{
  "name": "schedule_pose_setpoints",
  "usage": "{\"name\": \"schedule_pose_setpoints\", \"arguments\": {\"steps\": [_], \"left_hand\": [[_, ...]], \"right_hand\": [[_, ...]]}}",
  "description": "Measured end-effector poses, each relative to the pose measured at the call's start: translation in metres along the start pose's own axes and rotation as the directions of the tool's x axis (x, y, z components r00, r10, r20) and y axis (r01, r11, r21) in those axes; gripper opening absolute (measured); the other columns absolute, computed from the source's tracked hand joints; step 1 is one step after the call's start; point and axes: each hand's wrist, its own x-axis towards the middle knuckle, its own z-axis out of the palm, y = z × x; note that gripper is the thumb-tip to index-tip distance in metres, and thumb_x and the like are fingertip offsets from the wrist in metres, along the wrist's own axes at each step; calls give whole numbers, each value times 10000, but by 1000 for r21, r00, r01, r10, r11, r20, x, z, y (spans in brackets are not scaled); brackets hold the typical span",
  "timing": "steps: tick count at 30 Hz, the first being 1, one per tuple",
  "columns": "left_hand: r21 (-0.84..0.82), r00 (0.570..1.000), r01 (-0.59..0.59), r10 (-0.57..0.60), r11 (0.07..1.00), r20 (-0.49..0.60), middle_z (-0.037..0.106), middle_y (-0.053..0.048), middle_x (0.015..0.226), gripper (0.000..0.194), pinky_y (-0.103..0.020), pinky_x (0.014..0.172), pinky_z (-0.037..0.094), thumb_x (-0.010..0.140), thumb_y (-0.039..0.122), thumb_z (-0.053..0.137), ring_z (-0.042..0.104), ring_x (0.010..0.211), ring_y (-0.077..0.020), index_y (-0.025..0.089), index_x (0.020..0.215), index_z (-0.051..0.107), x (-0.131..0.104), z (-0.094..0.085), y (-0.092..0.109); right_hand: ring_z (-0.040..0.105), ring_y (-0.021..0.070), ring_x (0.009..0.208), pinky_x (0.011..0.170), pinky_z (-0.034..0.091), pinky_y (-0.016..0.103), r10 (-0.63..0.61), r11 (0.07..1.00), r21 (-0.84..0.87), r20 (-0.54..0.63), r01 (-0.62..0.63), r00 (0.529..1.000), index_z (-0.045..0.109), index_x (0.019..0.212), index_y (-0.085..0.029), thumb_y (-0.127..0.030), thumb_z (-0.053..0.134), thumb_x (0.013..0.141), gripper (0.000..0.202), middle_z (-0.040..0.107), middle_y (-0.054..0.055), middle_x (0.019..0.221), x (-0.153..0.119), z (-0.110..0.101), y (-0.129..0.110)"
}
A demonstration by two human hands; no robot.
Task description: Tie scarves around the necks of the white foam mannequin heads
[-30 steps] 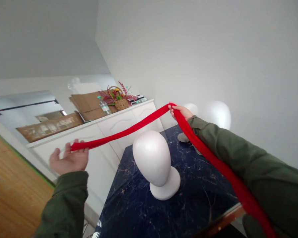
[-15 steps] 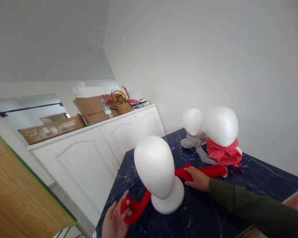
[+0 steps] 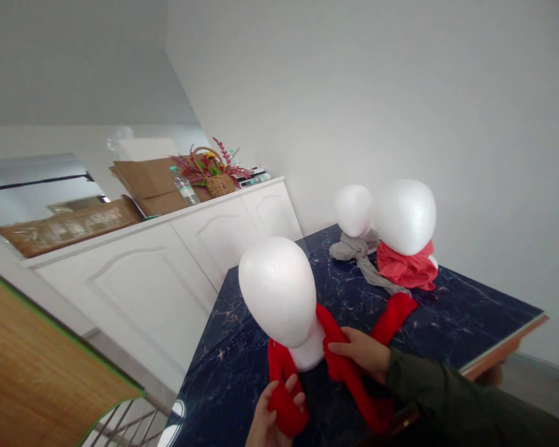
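Note:
A white foam mannequin head [image 3: 279,288] stands tilted in the picture at the near part of the dark blue marbled table [image 3: 233,329]. Behind its neck passes a red scarf [image 3: 347,366], with an end coming forward on either side. My left hand [image 3: 272,413] has its fingers wrapped round the left end, low in front of the head. On the right side, my right hand [image 3: 363,352] grips the other length close to the neck. Part of that length trails to the right behind my right hand, and part hangs toward the near table edge.
Farther back stand a foam head with a grey scarf [image 3: 354,248] and another with a coral scarf [image 3: 407,267]. A white cabinet [image 3: 140,285] along the left carries cardboard, a bottle [image 3: 185,189] and a flower basket [image 3: 220,184]. A wooden board [image 3: 41,372] is at lower left.
Both hands have drawn the red scarf toward me, so its ends now come forward on both sides of the neck. My left hand has moved right. The camera view has shifted slightly.

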Motion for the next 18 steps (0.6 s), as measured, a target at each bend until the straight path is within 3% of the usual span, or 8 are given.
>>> {"name": "schedule_pose_setpoints", "arguments": {"steps": [2,3,5,8,12,15,18], "left_hand": [[298,988,-149,150,943,20,593,-92,1084,373,-369,675,506,631,171,522,627,775,-226,223,1001,531,0,15,-9],[476,972,-232,224,848,74,590,-97,1082,394,-370,707,496,631,159,502,617,805,-226,209,1021,524,-1,22,-10],[753,931,-358,269,553,245,590,-103,1075,420,-371,834,441,644,130,444,577,913,-221,176,1053,533,-1,33,-8],[891,899,-432,142,140,414,580,-87,1098,486,-335,908,382,667,68,359,533,1001,-197,188,1104,534,-1,49,2],[914,927,-362,35,-184,375,631,-79,974,562,-257,748,443,726,25,281,605,836,-171,241,1220,438,0,65,9],[933,951,-265,94,-244,295,622,-69,1011,519,-229,671,448,771,73,310,622,783,-162,258,1249,392,2,73,8],[967,934,-205,264,-152,239,554,-85,1129,458,-267,768,434,771,203,431,574,927,-185,211,1227,385,4,79,7]], "right_hand": [[577,159,619,583,459,324,2,962,273,-27,5,1000,457,885,-160,-355,634,597,390,597,23,742,-1,22,11],[577,150,634,593,457,314,-14,935,355,-29,23,999,453,880,-168,-338,659,573,407,597,18,759,-2,31,15],[569,126,633,610,445,288,-23,883,469,-9,24,1000,454,808,-172,-315,673,553,365,593,2,738,-1,42,21],[541,95,584,602,416,255,11,855,519,2,-10,1000,438,681,-167,-279,659,540,285,566,-26,644,-1,48,24],[503,78,537,566,376,233,21,851,525,5,-20,1000,461,681,-168,-217,593,543,198,527,-44,594,-1,47,23],[493,82,517,539,350,229,25,826,561,51,-50,998,449,691,-175,-256,553,573,176,513,-46,577,-2,46,21],[482,76,522,529,323,215,-27,839,544,58,-9,998,452,696,-168,-270,593,563,220,527,-44,590,-3,46,22]]}}
